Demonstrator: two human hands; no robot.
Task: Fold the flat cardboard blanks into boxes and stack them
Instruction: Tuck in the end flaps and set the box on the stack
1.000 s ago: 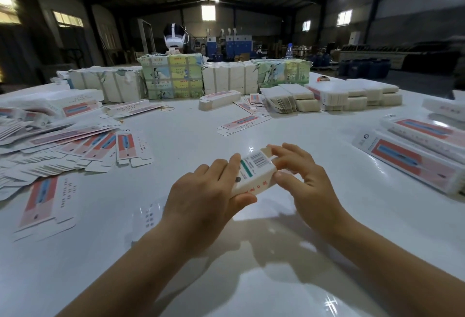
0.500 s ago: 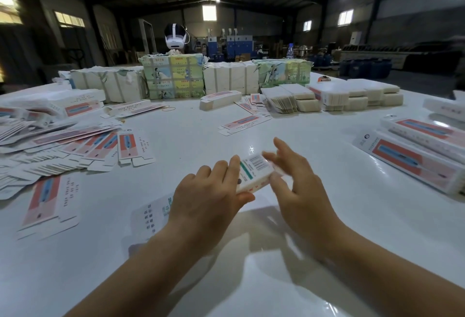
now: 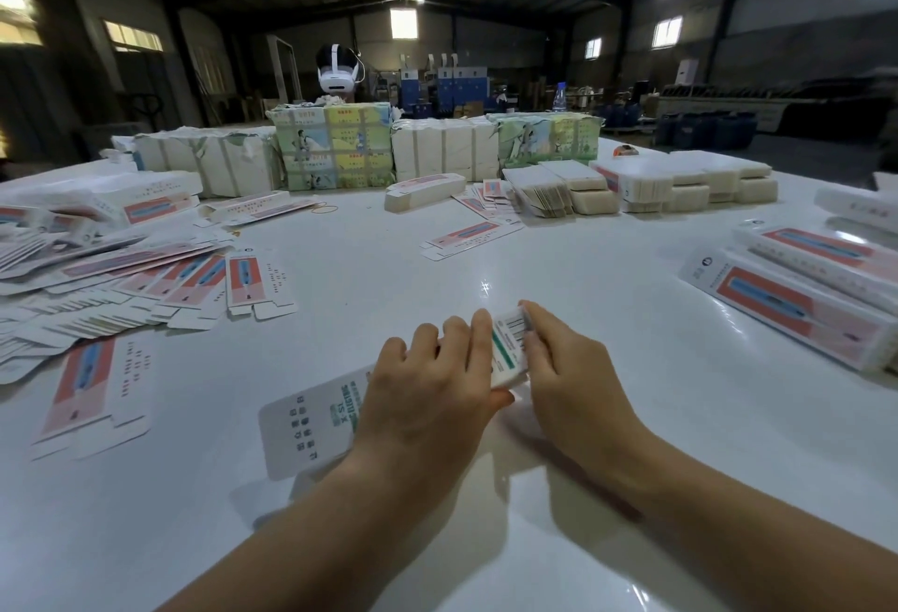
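A person sits at a big white table [image 3: 559, 242] and works on one long white box [image 3: 311, 422] low in the middle of the frame. The box lies on the table and runs from the lower left up to the right. It has green words on its side and a bar code at its far end. The left hand [image 3: 432, 392] lies over the middle of the box with its fingers curled over the top edge and its thumb under the end, so it is holding the box. The right hand [image 3: 568, 368] is at the bar code end, with its fingers bent and pressing on the end of the box; I cannot tell if it really grabs it. On the left side of the frame lies a messy heap of flat blanks [image 3: 121, 285] with red and blue print. One more flat blank [image 3: 92, 392] lies alone just below the heap. On the right edge sit finished boxes [image 3: 797, 300], lined up side by side. Another single blank [image 3: 469, 239] lies near the middle, farther back. At the top of the table stand wrapped bundles [image 3: 335, 144] and stacks of white card [image 3: 680, 181]. A white headset [image 3: 337, 69] sits on top of one bundle.
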